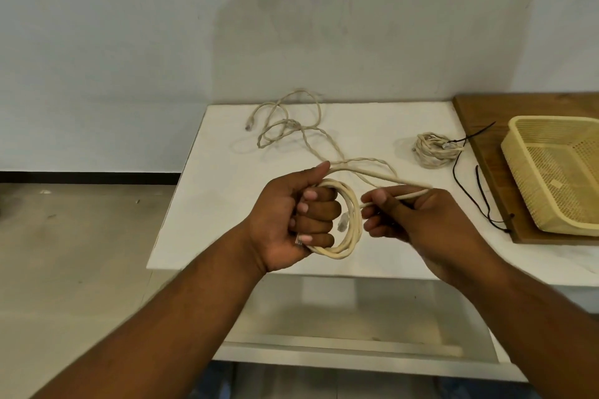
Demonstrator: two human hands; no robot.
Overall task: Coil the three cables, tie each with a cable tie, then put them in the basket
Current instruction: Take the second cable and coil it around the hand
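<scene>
My left hand [295,220] is closed around a small coil of cream cable [351,223], with a clear plug hanging inside the loops. My right hand [418,220] pinches the free run of the same cable just right of the coil. That run trails back over the white table [207,204]. A loose cream cable [285,126] lies tangled at the table's far side. A coiled cable [436,149] bound with a black tie rests near the right edge. The cream plastic basket [518,152] stands on a wooden board at the right.
Two loose black cable ties [466,188] lie on the table between the tied coil and the wooden board [476,126]. A white wall rises behind the table. Bare floor lies to the left, and a lower shelf shows beneath the tabletop.
</scene>
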